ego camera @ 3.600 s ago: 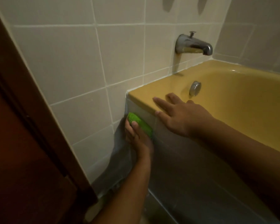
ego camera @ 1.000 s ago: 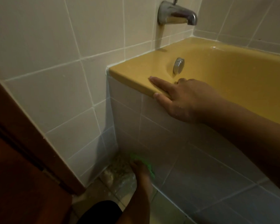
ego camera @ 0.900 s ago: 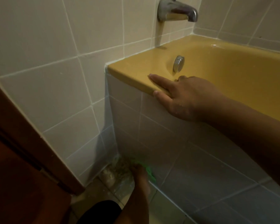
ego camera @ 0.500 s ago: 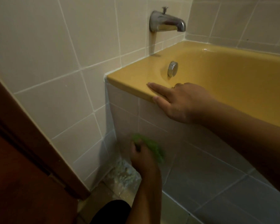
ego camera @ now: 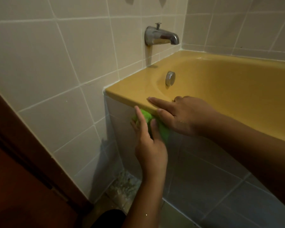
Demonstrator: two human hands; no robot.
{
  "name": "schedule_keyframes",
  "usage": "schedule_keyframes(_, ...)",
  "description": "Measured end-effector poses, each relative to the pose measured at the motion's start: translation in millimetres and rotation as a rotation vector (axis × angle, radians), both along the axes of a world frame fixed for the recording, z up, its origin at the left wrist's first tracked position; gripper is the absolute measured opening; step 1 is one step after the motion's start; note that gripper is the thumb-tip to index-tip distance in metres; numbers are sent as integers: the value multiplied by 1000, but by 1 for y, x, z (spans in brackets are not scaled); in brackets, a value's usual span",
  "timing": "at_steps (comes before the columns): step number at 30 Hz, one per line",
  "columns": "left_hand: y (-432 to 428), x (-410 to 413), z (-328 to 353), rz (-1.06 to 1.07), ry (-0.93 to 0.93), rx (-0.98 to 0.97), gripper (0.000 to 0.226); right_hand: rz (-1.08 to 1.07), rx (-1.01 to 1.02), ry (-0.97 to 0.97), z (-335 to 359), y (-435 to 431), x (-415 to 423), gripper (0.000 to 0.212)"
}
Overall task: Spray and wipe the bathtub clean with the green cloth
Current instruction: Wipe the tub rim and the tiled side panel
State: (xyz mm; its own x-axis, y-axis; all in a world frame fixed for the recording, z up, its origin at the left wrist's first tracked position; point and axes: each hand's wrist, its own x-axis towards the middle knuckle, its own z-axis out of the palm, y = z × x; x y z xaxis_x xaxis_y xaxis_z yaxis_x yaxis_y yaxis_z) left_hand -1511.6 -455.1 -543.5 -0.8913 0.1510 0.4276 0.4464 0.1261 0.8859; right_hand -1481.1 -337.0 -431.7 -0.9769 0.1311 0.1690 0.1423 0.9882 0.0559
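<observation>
**Cloth high on the tub's front, tucked under the rim**

Cloth (ego camera: 156,125) sits bunched in the left hand (ego camera: 148,145), which grips it between thumb and fingers and presses it to the tiled panel (ego camera: 204,170) just below the rim (ego camera: 130,94). This is near the corner at the spout (ego camera: 161,36) end. The right hand (ego camera: 179,116) lies flat on the rim with fingers straight, holding nothing. Its thumb hangs over the edge, just beside the cloth.

My reading is that the wipe is on the outer face, and the basin around the overflow cap (ego camera: 170,78) looks yet to be done (no spray bottle is in view).

What could go wrong from here:

- The two hands are crowded. A stroke to the right would run the cloth into the right thumb and leave a strip under the rim missed.
- The cloth is wadded small, so each pass covers little. Gaps between strokes are likely unless it is spread out.
- Gritty debris (ego camera: 127,183) lies on the floor at the foot of the panel. A stroke carried all the way down could pick it up and smear it over the tiles.
- The right hand takes weight on a glossy rim. If that is wet, the palm could slide and the person could lurch.
</observation>
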Motion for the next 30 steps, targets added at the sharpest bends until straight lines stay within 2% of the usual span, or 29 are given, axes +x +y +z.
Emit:
schedule_keyframes(2,1,-1,-20,31,44,-76,66,4,22,1,-1,0,-1,61)
schedule_keyframes(4,2,-3,-44,24,-10,-133,68,9,58,12,-4,1,-4,59)
schedule_keyframes(13,9,-4,-172,-33,-370,-27,66,-2,86,34,-6,1,-8,56)
schedule_keyframes(14,10,-6,-192,-72,-481,8,71,-3,84,35,-6,1,-8,56)
schedule_keyframes(15,13,-12,-223,-105,-639,110,84,-3,82,35,-7,1,-9,56)
schedule_keyframes(17,13,-15,-253,-117,-984,239,124,-7,88,35,-8,3,-10,56)
schedule_keyframes(18,10,-11,-249,-142,-1088,214,125,-9,85,37,-7,4,-10,56)
schedule_keyframes(19,4,-4,-234,-168,-1128,143,106,-14,79,38,-7,3,-10,57)
schedule_keyframes(21,0,2,-222,-137,-1229,108,52,-27,80,45,-8,2,-10,57)
schedule_keyframes(22,0,2,-225,-95,-1289,141,34,-33,88,49,-8,2,-10,57)
schedule_keyframes(23,1,1,-225,-45,-1328,190,27,-38,94,50,-8,3,-11,57)
schedule_keyframes(25,9,5,-225,22,-1340,301,27,-42,93,50,-9,4,-11,57)
schedule_keyframes(27,21,10,-225,35,-1229,448,42,-41,97,50,-9,4,-9,57)
schedule_keyframes(30,27,18,-174,79,-964,402,62,-39,102,18,-5,7,3,56)
